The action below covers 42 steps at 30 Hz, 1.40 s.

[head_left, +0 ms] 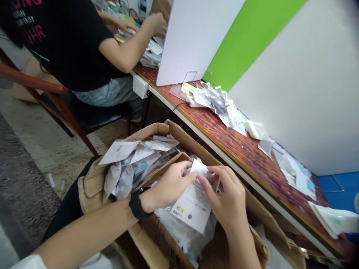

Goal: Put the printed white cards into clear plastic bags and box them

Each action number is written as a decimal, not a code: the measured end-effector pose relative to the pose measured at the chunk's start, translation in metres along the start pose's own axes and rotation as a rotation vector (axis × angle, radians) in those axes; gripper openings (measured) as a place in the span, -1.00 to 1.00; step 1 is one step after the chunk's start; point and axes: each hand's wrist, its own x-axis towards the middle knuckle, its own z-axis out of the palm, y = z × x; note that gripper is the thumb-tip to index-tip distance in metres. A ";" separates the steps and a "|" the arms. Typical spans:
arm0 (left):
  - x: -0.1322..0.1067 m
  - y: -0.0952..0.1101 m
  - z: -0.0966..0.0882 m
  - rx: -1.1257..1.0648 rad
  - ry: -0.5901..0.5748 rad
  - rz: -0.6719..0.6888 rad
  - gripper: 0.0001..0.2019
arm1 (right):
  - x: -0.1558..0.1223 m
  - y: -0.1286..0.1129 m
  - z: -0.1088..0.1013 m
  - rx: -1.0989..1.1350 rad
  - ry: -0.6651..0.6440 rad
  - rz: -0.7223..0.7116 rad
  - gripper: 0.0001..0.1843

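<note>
A flat white printed packet [193,207], marked "1,000" near its lower edge, hangs over an open cardboard box [153,229]. My left hand [171,183], with a dark watch [137,203] on its wrist, pinches the upper left of the packet. On the upper right, my right hand [227,190] grips the same packet between thumb and fingers. A small white flap [199,166] stands up between both sets of fingertips. Loose clear and white bags [183,233] fill the box below.
Beside it, another box section holds several carded packets [143,157]. Along the wooden table [196,119] lie a heap of packets [215,102] and more bags [297,172]. White and green partitions [230,45] rise behind. A person in a black shirt [70,41] sits at the left.
</note>
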 end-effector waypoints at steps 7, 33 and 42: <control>0.001 0.001 0.000 0.000 -0.015 -0.070 -0.81 | -0.001 0.001 0.011 -0.074 0.024 -0.053 -0.92; 0.004 0.003 0.004 -0.141 0.071 0.018 -0.70 | 0.002 0.012 0.008 -0.027 0.048 0.022 -0.89; 0.004 0.005 -0.002 0.089 0.004 -0.030 -0.77 | 0.001 0.014 -0.006 0.097 -0.093 0.288 -0.86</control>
